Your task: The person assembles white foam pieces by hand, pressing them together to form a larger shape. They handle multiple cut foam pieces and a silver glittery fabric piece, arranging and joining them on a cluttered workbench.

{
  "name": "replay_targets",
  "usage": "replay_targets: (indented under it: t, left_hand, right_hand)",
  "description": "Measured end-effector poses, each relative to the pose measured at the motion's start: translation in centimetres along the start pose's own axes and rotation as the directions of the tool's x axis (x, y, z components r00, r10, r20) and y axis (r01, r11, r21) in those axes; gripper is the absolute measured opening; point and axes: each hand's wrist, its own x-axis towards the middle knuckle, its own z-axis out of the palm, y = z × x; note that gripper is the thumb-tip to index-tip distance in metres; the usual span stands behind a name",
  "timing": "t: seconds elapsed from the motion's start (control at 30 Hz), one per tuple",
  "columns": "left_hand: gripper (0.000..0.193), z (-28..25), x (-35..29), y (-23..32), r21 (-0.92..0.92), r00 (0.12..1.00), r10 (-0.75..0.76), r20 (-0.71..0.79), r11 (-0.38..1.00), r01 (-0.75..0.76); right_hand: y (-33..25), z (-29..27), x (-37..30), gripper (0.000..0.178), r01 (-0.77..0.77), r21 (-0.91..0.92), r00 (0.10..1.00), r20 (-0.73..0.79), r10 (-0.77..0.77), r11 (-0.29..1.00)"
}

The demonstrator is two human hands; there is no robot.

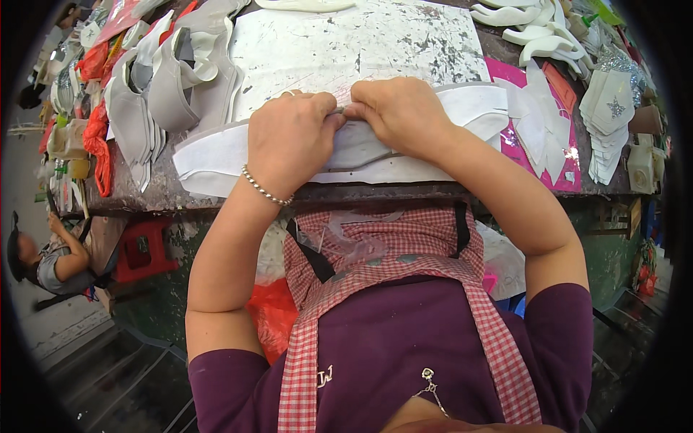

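A long curved white piece (213,160), seemingly cut fabric or shoe-upper material with a grey inner part, lies along the table's near edge in front of me. My left hand (289,137) is closed at its upper middle, thumb and fingers pinching the edge. Close beside it, my right hand (403,115) pinches the same edge, and the fingertips of both hands nearly meet. The strip's two ends stick out past my hands on either side. What lies right between the fingertips is mostly hidden.
A paint-worn white board (361,50) lies beyond my hands. Grey-white cut pieces (173,94) are stacked at left. At right are a pink sheet (512,137), star-marked pieces (610,105) and curved white parts (538,29). A red stool (144,249) and a person (61,263) are at left.
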Motion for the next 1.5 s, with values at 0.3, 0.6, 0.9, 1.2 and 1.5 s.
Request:
replay_targets:
  t: [0.3, 0.6, 0.9, 1.2, 1.5]
  left_hand:
    - [0.022, -0.2, 0.4, -1.0, 0.042, 0.995, -0.005, 0.097, 0.999, 0.001]
    - [0.026, -5.1, 1.3, -1.4, -0.026, 0.984, 0.064, -0.165, 0.997, -0.069]
    - [0.063, -4.9, -2.9, 3.6, -0.857, 0.811, -0.368, -0.455, 0.427, -0.287]
    - [0.046, 1.5, -2.9, 4.7, -0.801, 0.99, -0.083, 0.118, -0.597, 0.046]
    - [0.053, 3.0, -2.5, 6.0, -0.711, 0.974, -0.031, 0.225, -0.689, 0.142]
  right_hand:
    - [0.5, -1.2, 0.4, 0.035, 0.117, -0.043, 0.979, -0.162, -0.122, 0.992]
    - [-2.9, -4.9, -2.4, 0.027, 0.377, -0.352, 0.886, -0.132, -0.444, 0.857]
    - [-5.6, -11.2, -3.2, 0.022, -0.042, 0.873, 0.88, -0.198, 0.432, 0.486]
    - [-6.6, -10.8, -7.3, 0.028, -0.208, 0.656, 0.938, -0.077, 0.339, 0.726]
    - [-6.8, -11.1, -9.1, 0.025, -0.124, 0.135, 0.965, -0.214, 0.151, 0.983]
